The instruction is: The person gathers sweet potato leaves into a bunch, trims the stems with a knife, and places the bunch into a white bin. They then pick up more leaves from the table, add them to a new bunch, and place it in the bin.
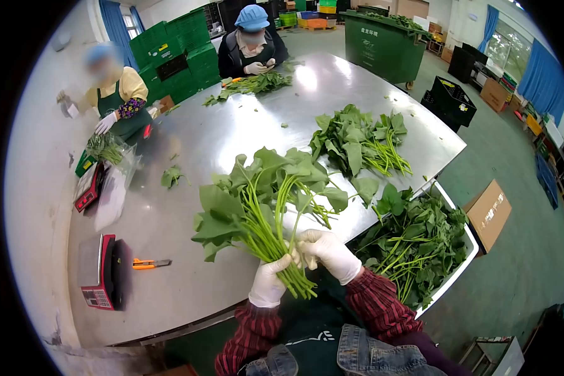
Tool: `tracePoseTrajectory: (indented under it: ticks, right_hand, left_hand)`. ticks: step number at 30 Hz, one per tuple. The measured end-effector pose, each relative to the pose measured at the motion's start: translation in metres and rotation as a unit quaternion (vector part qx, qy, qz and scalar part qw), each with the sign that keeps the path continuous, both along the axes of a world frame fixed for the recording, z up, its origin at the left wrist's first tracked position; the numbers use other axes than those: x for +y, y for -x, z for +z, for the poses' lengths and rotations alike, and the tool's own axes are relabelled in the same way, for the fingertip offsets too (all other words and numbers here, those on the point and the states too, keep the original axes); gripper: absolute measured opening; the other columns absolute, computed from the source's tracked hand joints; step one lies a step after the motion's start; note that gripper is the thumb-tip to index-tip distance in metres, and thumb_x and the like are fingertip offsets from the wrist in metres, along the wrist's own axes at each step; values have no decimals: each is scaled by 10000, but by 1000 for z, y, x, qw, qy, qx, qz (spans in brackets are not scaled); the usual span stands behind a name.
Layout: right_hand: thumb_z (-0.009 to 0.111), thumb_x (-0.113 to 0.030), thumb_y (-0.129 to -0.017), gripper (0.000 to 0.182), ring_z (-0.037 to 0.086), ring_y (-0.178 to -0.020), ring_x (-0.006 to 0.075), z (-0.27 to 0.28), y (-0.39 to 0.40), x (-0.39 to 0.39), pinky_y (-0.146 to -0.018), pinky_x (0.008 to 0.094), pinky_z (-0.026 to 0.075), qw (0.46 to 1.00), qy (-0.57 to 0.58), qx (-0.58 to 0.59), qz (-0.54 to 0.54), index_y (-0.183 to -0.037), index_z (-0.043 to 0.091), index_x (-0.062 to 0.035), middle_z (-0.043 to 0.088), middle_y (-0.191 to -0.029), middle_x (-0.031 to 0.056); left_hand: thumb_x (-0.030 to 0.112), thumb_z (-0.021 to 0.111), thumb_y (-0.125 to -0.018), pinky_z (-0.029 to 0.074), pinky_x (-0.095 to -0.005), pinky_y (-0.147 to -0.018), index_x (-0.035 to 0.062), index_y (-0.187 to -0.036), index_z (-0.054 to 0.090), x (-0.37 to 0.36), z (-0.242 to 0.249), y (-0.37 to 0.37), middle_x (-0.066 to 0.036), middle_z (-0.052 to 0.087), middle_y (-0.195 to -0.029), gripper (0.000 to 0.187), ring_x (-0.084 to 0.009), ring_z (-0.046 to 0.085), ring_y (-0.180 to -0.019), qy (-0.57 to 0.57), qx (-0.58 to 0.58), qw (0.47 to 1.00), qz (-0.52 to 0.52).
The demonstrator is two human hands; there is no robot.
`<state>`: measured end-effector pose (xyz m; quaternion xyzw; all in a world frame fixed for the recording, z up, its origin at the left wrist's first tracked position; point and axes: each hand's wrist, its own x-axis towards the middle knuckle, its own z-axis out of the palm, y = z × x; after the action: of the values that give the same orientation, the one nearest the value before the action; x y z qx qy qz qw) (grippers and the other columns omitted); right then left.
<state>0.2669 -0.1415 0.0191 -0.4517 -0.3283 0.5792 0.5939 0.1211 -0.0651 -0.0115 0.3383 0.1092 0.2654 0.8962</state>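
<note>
My left hand (269, 283), in a white glove, is closed around the lower stems of a bunch of leafy greens (263, 219), held above the metal table with leaves up and cut ends down. My right hand (329, 254), also gloved, is at the right side of these stems beside my left thumb. Its fingers are bent together in a pinch; what is between them is hidden. A heap of the same kind of greens (357, 141) lies on the table beyond. More greens (413, 244) fill a white crate (467, 250) beside my right arm.
On the metal table (194, 225) are an orange utility knife (150, 264), a red scale (98, 272) and another scale (89, 187). One person (122, 94) handles bagged greens at left; another (254, 47) sits at the far edge. A green bin (382, 50) and cardboard box (489, 216) stand right.
</note>
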Motion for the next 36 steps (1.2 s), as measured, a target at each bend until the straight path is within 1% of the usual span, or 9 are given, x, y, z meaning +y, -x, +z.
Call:
tracePoseTrajectory:
  ticks: [7, 15, 23, 27, 28, 29, 31, 34, 36]
  right_hand:
    - [569, -250, -869, 253, 498, -479, 73, 19, 14, 4, -450, 185, 363, 994, 70, -58, -61, -804, 555, -6, 569, -668, 30]
    - [533, -159, -902, 174, 525, -510, 81, -2, 33, -28, -506, 203, 421, 975, 41, -90, -199, -874, 554, 12, 559, -632, 23]
    - [534, -169, -904, 155, 467, -481, 80, 11, 13, -109, -490, 211, 396, 868, -9, -105, -485, -864, 514, -21, 510, -584, 6]
    - [584, -241, -880, 274, 540, -490, 103, -13, -69, -151, -448, 239, 424, 892, 188, -193, -364, -758, 543, 1, 518, -566, 18]
    - [630, -280, -840, 339, 585, -496, 162, -30, -84, -156, -446, 283, 443, 848, 312, -297, -308, -706, 554, 22, 558, -557, 87]
    - [673, -314, -789, 395, 606, -515, 231, -77, -105, -175, -475, 318, 466, 617, 366, -667, -204, -731, 578, 65, 569, -560, 175]
    - [649, -279, -804, 330, 601, -535, 275, -75, -103, -171, -493, 344, 473, 539, 387, -712, -228, -819, 621, 49, 599, -656, 189]
    - [574, -126, -858, 133, 598, -491, 184, -23, -81, -137, -442, 270, 451, 803, 135, -499, -296, -915, 658, -41, 635, -782, 73]
    - [619, -136, -838, 161, 553, -467, 96, 18, -63, -108, -421, 221, 441, 846, 117, -398, -334, -916, 642, 2, 605, -721, 56]
  left_hand:
    - [86, 596, -819, 447, -299, -770, 12, -1086, 538, 1, -12, 4, -49, 580, -909, 283, -178, 563, -836, -3, 43, 999, 7]
    - [124, 577, -862, 483, -330, -699, 26, -982, 521, -7, 5, -3, -65, 567, -874, 165, -200, 579, -790, 34, 23, 998, 47]
    - [137, 536, -899, 431, -291, -734, 80, -995, 480, 22, -15, 0, -15, 467, -831, 125, -135, 467, -737, 74, -17, 989, 126]
    - [125, 555, -884, 394, -301, -698, 68, -1003, 488, 39, -7, 23, -25, 467, -827, 148, -143, 452, -719, 97, -89, 985, 112]
    - [128, 552, -885, 382, -294, -688, 66, -1017, 486, 36, -2, 28, -23, 468, -826, 160, -141, 444, -711, 98, -104, 985, 95]
    - [130, 550, -885, 370, -287, -678, 63, -1031, 485, 36, 1, 30, -20, 469, -825, 173, -139, 435, -703, 97, -123, 985, 78]
    - [148, 567, -873, 351, -278, -649, 62, -1057, 482, 32, 1, 35, -14, 471, -814, 220, -134, 428, -680, 88, -123, 986, 64]
    - [193, 617, -838, 330, -277, -609, 64, -1033, 507, 22, 9, 36, -10, 472, -776, 259, -133, 425, -632, 29, -103, 994, 35]
    - [199, 619, -835, 330, -279, -602, 64, -1023, 517, 15, 14, 36, -12, 474, -773, 252, -133, 425, -624, 19, -97, 995, 21]
